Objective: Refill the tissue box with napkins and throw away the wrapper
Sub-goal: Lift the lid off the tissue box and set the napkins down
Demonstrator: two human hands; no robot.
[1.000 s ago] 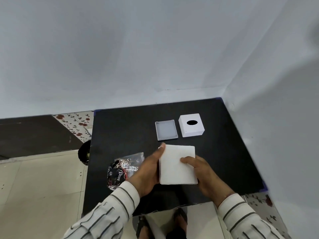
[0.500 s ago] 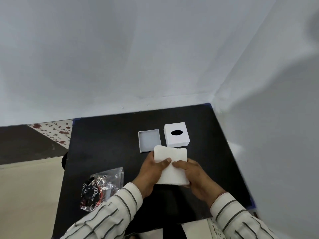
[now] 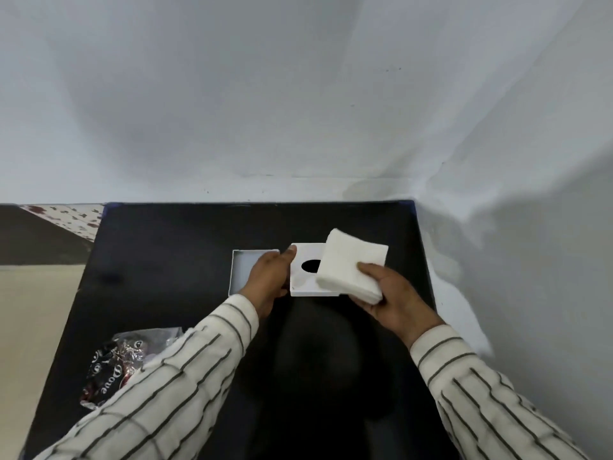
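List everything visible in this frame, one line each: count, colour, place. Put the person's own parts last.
Table: one, black, against the walls' corner.
Tissue box cover: one, white, oval opening, mid-table.
Box base: one, grey-white, left of the cover.
Napkin stack: one, white, over the cover's right side.
Wrapper: one, clear and black, crumpled, near left.
Left hand: at the cover's left edge.
Right hand: grip on the napkin stack.
Sleeves: two, striped cream.
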